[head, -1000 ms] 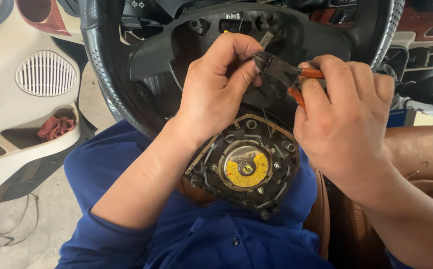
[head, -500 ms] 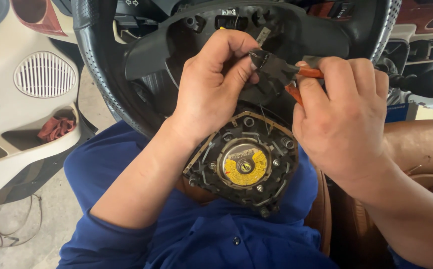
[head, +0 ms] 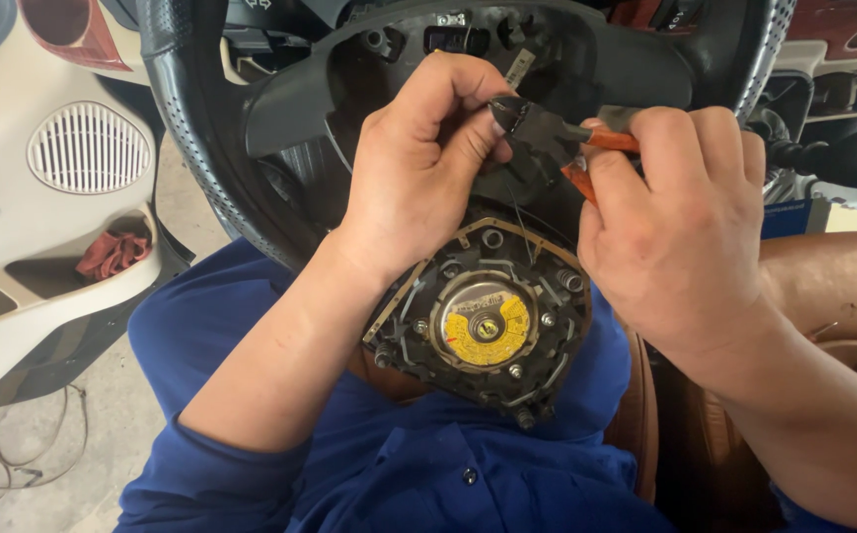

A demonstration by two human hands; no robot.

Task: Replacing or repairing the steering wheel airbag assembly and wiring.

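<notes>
Pinching a thin dark wire (head: 519,212) taut, the left hand (head: 428,163) steadies it for the orange-handled side cutters (head: 547,133) gripped closed-fisted in the right hand (head: 675,217), above the round black airbag module (head: 483,321) resting on the lap.

The right hand (head: 680,232) wraps the orange handles of the pliers (head: 547,133), so only short stubs of them show, and whatever the pliers' tip bites is too small and too covered by the left hand's (head: 423,168) fingertips to make out. The steering wheel (head: 191,128) is cut off by the top edge and its hub hides behind both hands, while the round airbag unit (head: 483,321) on the lap has its upper rim tucked under the left wrist. The right forearm runs out of the lower right corner, and the door panel (head: 14,247) is cropped at the left edge.
</notes>
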